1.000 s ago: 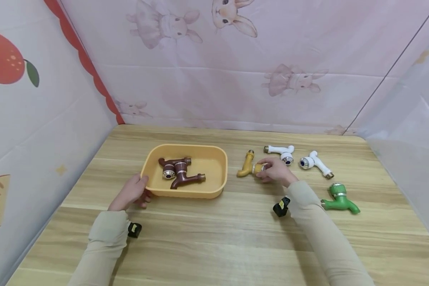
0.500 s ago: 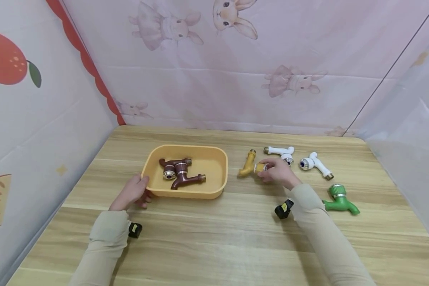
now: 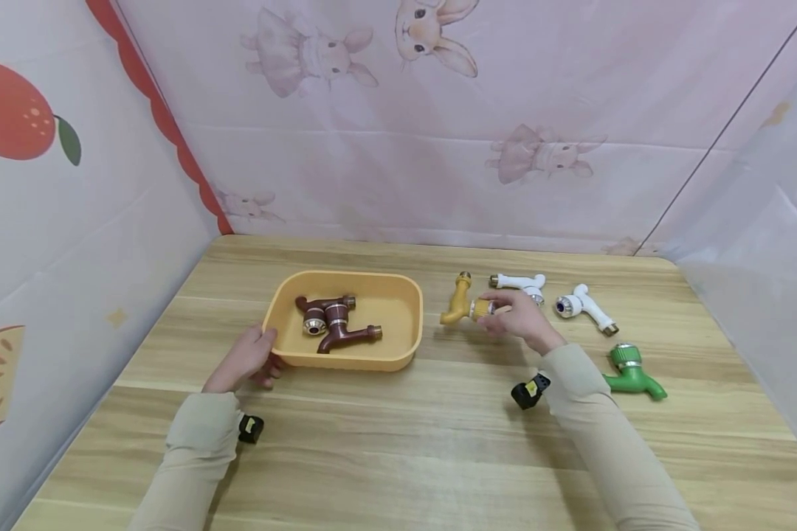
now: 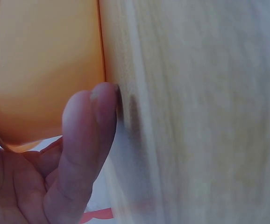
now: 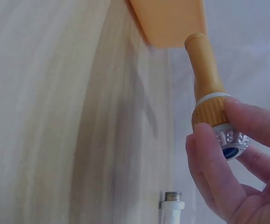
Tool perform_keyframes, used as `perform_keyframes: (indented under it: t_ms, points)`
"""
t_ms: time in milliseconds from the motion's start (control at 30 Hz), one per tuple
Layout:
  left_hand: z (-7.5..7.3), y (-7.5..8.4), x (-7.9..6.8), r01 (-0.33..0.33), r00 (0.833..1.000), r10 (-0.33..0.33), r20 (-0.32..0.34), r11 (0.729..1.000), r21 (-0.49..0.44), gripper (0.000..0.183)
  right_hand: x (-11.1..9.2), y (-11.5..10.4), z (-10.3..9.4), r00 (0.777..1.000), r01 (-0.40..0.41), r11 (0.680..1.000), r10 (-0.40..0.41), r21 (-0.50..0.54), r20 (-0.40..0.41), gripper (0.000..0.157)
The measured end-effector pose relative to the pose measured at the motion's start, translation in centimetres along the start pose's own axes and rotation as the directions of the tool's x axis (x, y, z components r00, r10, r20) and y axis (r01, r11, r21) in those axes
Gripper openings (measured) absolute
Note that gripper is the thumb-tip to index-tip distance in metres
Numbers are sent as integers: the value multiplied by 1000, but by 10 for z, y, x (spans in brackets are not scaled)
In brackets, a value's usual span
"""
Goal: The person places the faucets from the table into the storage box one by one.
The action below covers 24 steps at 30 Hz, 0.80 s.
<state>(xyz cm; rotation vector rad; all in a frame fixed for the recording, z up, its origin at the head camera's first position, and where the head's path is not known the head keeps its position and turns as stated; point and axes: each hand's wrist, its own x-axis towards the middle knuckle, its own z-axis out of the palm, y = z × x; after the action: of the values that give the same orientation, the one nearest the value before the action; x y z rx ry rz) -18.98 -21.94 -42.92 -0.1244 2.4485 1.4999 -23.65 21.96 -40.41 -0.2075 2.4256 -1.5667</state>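
On the table [image 3: 398, 450], the left hand [image 3: 247, 360] grips a tub [image 3: 345, 361] with two brown taps [image 3: 347, 337], the right hand [image 3: 519, 319] a yellow tap [image 3: 459, 301]; three taps [image 3: 633, 380] at right aren't in.

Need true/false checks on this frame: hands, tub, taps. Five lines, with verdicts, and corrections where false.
1. The right hand holds the yellow tap by its ribbed knob. True.
2. The left hand holds the tub at its edge. True.
3. The tub contains three taps. False: it contains two brown taps.
4. The green tap is inside the tub. False: it lies on the table, near the right sleeve.
5. Two white taps lie on the table. True.
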Motion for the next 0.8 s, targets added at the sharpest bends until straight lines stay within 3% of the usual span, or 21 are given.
perform_keyframes:
  t_ms: [367, 800]
  points:
    - [-1, 1, 0, 9, 1000, -9, 1, 1000, 6, 42, -5, -13, -1, 999, 32, 999, -32, 42, 6, 51]
    - [-1, 3, -1, 15, 1000, -15, 1, 1000, 15, 42, -10, -36, 11, 998, 64, 995, -64, 71, -2, 49]
